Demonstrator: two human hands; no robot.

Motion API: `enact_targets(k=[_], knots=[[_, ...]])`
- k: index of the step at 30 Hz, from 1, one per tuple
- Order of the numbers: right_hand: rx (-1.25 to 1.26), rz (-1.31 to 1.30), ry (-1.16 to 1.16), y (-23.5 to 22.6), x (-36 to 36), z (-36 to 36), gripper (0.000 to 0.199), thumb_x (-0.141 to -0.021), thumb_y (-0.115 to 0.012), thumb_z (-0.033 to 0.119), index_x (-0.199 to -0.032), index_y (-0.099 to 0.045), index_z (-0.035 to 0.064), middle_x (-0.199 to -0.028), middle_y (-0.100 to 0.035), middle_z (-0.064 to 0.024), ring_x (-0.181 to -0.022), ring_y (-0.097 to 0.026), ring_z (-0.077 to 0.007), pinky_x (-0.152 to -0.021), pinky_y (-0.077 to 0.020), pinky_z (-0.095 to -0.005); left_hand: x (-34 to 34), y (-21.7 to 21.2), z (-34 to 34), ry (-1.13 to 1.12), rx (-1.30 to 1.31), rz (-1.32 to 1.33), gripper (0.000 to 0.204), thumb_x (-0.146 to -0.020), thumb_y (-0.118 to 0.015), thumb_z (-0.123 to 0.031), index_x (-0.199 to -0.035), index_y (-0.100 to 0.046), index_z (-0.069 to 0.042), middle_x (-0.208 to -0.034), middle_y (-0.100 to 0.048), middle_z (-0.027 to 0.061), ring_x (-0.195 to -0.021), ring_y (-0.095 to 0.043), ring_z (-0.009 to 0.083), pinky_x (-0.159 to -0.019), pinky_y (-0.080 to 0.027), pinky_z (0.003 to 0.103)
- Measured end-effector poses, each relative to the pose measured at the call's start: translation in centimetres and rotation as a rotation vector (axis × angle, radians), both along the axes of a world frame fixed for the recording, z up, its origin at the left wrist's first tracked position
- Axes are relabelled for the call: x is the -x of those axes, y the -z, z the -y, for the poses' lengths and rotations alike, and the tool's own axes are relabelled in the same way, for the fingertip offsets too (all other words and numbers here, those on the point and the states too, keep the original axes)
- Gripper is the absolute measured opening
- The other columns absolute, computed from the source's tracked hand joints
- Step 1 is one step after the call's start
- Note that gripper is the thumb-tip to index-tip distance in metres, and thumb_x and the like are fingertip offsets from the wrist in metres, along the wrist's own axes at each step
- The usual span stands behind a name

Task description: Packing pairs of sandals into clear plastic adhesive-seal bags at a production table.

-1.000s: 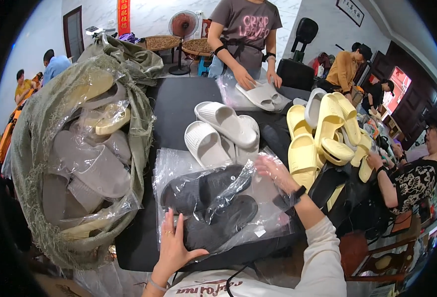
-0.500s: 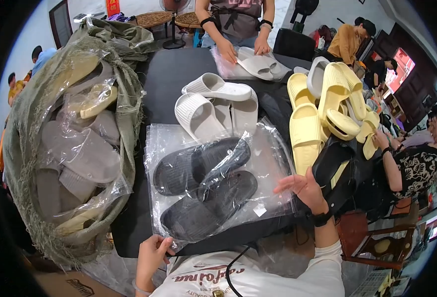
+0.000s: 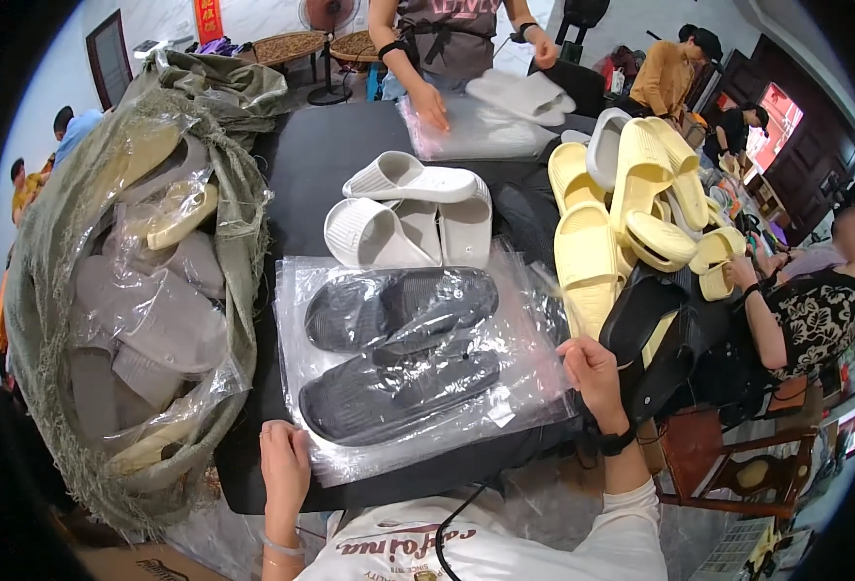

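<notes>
A pair of black slippers (image 3: 403,392) lies flat inside a clear plastic bag (image 3: 534,373), on a stack of similar bags in front of me. My right hand (image 3: 597,382) is closed in a pinch at the bag's right edge. At its lower left corner my left hand (image 3: 285,465) is closed, fingers curled against the plastic. Just beyond the bag sits a pile of light grey slippers (image 3: 413,208). Yellow slippers (image 3: 587,261) are heaped to the right, with loose black slippers (image 3: 640,320) nearest my right hand.
An open green woven sack (image 3: 253,228) on the left holds bagged grey and yellow slippers. Across the black table (image 3: 296,145), a co-worker's hand (image 3: 429,105) rests on more clear bags beside grey slippers (image 3: 524,97). Another person (image 3: 805,320) works at the right. A wooden chair (image 3: 737,470) stands lower right.
My right hand has gone from spread fingers to a pinch at the bag's edge. My left hand has shifted slightly. The bagged black slippers lie straighter. The co-worker has moved the grey slippers off the bags.
</notes>
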State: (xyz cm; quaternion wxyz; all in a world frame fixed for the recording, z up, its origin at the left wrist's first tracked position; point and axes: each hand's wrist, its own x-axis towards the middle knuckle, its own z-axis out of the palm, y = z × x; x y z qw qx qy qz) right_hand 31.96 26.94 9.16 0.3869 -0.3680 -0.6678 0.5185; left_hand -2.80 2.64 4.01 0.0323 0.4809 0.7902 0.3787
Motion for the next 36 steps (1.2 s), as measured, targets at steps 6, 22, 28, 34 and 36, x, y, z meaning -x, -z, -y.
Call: enact_targets(k=[6, 22, 28, 34, 36], knots=[[0.19, -0.356, -0.422, -1.3, -1.1, -0.6, 0.057, -0.089, -0.058, 0.032, -0.129, -0.041, -0.0043, -0.115, -0.055, -0.0135, -0.102, -0.055, -0.0198, -0.089, -0.043, -0.0336, -1.6, -1.9, -1.0, -0.084, 0.004, -0.129, 0.015, -0.078, -0.058, 0.002, -0.09, -0.049, 0.002, -0.1, -0.05, 0.0196, -0.093, -0.05, 0.0361, -0.083, -0.04, 0.042], [0.442, 0.302, -0.498, 2.7, 0.9, -3.5, 0.038, -0.088, -0.058, 0.012, -0.122, -0.046, -0.0021, -0.109, -0.061, -0.0096, -0.085, -0.058, -0.0142, -0.072, -0.0484, -0.0258, -2.3, 1.6, -3.8, 0.069, 0.128, -0.12, 0.054, -0.096, -0.034, -0.03, -0.137, -0.029, 0.004, -0.144, -0.026, 0.0225, -0.134, -0.025, 0.0366, -0.109, -0.019, 0.045], [0.234, 0.815, -0.474, 0.8, 4.6, -4.6, 0.033, -0.089, -0.058, 0.024, -0.113, -0.057, 0.0016, -0.107, -0.06, -0.0064, -0.09, -0.057, -0.0148, -0.076, -0.047, -0.0272, -2.3, 1.8, -4.0, 0.056, 0.115, -0.151, 0.051, -0.095, -0.035, -0.026, -0.137, -0.03, 0.004, -0.144, -0.028, 0.0217, -0.133, -0.026, 0.0363, -0.109, -0.02, 0.045], [0.009, 0.511, -0.702, 7.7, 0.8, -7.7, 0.04, -0.091, -0.054, 0.018, -0.126, -0.046, 0.0018, -0.116, -0.058, -0.0087, -0.102, -0.057, -0.0176, -0.087, -0.0464, -0.0302, -2.4, 1.9, -3.8, 0.035, 0.184, -0.157, 0.051, -0.098, -0.028, -0.029, -0.139, -0.028, 0.001, -0.145, -0.027, 0.0199, -0.134, -0.024, 0.036, -0.109, -0.019, 0.045], [-0.42, 0.46, -0.829, 7.4, 0.6, -7.7, 0.043, -0.091, -0.052, 0.013, -0.131, -0.041, 0.002, -0.118, -0.057, -0.0096, -0.104, -0.057, -0.019, -0.089, -0.046, -0.0314, -2.4, 1.9, -3.7, 0.032, 0.189, -0.164, 0.051, -0.098, -0.027, -0.029, -0.139, -0.028, 0.001, -0.145, -0.026, 0.0198, -0.135, -0.024, 0.0358, -0.109, -0.019, 0.045]])
